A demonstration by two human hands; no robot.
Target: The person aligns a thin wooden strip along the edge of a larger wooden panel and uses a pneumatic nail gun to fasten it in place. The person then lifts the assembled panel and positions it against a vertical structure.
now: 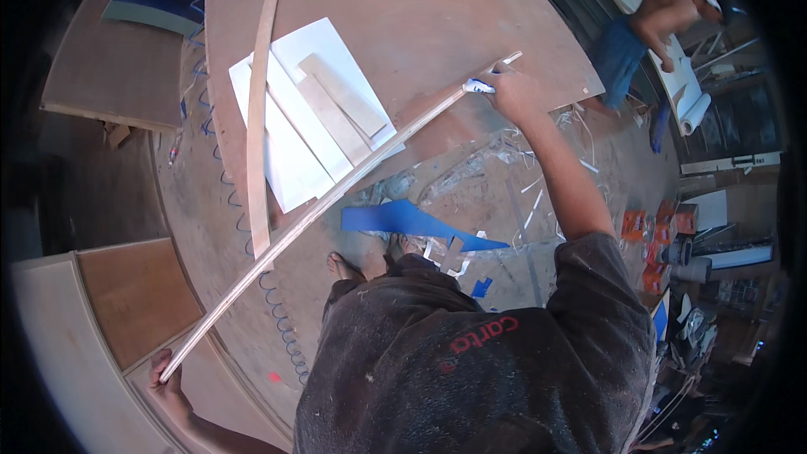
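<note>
A long, thin wooden strip [324, 206] runs diagonally in front of me, from lower left to upper right. My left hand [171, 387] is closed around its near end, thumb and fingers on either side. Toward the far end, my right hand [509, 91] grips the same strip. A small white and blue tube-like thing [478, 86] shows at the right hand's fingers; I cannot tell its exact kind. Under the strip's middle lies a white sheet [290, 189] on the table, carrying several flat wooden pieces [332, 118].
A brown worktable [437, 17] spreads ahead, with another long flat strip [258, 118] lying across its left side. A coiled blue hose [282, 328] trails along the left. Blue sheet scraps [403, 220] litter the floor by my feet. A co-worker [647, 38] bends over a bench at right.
</note>
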